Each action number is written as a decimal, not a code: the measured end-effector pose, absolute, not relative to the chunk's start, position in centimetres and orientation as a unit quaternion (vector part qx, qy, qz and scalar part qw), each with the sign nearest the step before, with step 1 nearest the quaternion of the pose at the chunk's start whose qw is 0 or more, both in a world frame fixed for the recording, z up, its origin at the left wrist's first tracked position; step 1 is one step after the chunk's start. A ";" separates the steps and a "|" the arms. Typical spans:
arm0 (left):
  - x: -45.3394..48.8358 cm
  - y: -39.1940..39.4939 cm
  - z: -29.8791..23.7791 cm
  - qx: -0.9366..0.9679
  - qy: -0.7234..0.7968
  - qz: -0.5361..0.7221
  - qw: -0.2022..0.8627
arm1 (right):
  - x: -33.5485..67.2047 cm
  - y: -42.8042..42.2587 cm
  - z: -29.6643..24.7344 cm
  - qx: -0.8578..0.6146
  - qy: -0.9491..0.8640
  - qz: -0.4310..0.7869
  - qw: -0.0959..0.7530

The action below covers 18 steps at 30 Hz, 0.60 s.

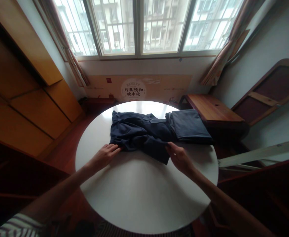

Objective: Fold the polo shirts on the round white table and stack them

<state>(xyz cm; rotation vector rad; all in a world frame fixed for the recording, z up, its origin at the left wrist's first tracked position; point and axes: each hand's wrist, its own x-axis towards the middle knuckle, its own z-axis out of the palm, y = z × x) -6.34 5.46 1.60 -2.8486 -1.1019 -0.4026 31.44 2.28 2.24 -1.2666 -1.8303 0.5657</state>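
Observation:
A dark navy collared shirt (pixel 142 133) lies bunched and partly folded on the round white table (pixel 139 197). My left hand (pixel 104 157) is at its near left edge, with the fingertips gripping the cloth. My right hand (pixel 180 158) pinches the near edge of the same shirt, right of the middle. Just beyond it, a neatly folded slate-blue garment (pixel 189 126) touches the shirt's right side and reaches the table's far right edge. Part of the shirt's shape is hidden by its folds.
A low wooden bench (pixel 213 108) stands beyond the table's right edge, with a leaning wood-framed board (pixel 270 89) behind it. Orange wooden cabinets (pixel 33 112) line the left. A printed poster (pixel 137 89) sits below a barred window (pixel 137 26). A pale plank (pixel 260 154) juts in at right.

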 end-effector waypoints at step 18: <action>-1.4 15.7 3.6 -0.866 -0.394 -0.244 -0.187 | 33.5 3.7 7.5 -0.541 -0.751 -0.045 0.376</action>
